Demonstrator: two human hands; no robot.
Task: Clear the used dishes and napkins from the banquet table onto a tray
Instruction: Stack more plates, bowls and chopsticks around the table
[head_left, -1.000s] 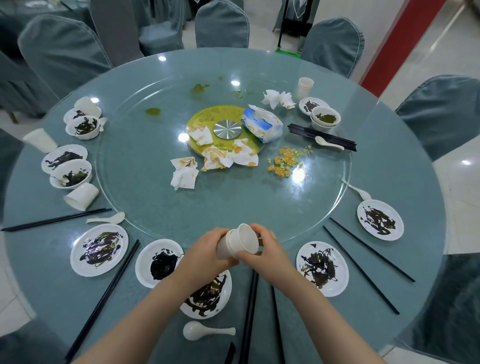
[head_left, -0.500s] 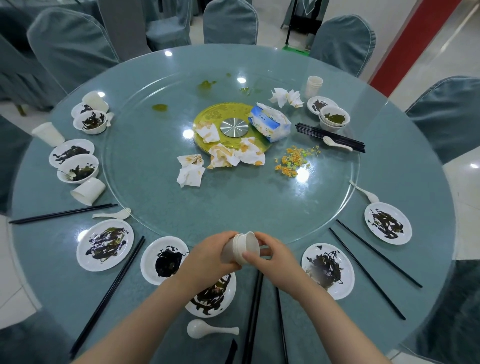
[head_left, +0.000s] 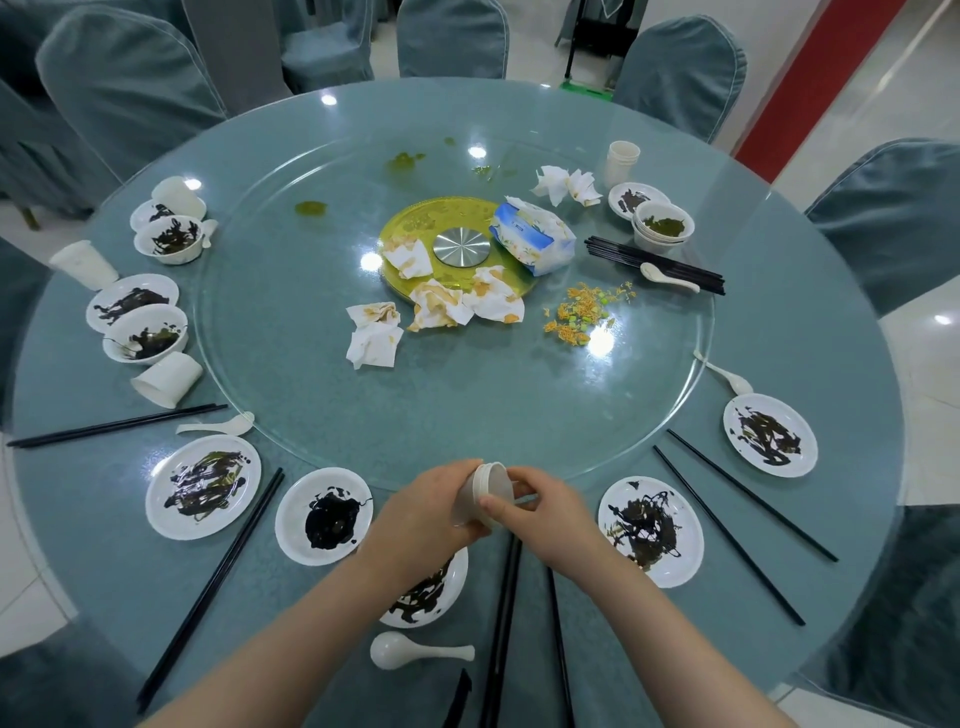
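Near edge of round banquet table (head_left: 810, 332), both hands together over the rim of the glass turntable (head_left: 467, 405). White paper cup (head_left: 485, 496) held tipped on its side, mouth turned right and slightly up. Left hand (head_left: 426, 512) wrapped around the cup's body, fingers curled over it. Right hand (head_left: 545, 512) pinching at the cup's rim, thumb on the lip; a thin pale strip also showing by the right fingers, cannot tell what.

Directly beneath the left wrist: sauce-smeared white plate (head_left: 431, 592), partly hidden. White soup spoon (head_left: 410, 649) just below it, black chopsticks (head_left: 506, 613) running toward the viewer beside it. More dirty plates around the near edge: one with a thick dark blot (head_left: 324, 514), one streaked at far left (head_left: 202, 486), one at right (head_left: 649, 530), one further right (head_left: 769, 434).

Left side: two stained bowls on plates (head_left: 145, 332), (head_left: 169, 239), a toppled cup (head_left: 166, 379), an upright cup (head_left: 83, 265).

Centre of turntable: yellow disc with a steel hub (head_left: 460, 247), crumpled stained napkins (head_left: 410, 312) spilling off it, an open tissue pack (head_left: 532, 236), scattered orange and green food scraps (head_left: 582, 312).

Far right: stacked cups (head_left: 622, 163), stacked bowls with green residue (head_left: 664, 226), bundled chopsticks with a spoon across them (head_left: 654, 265).

No tray seen.
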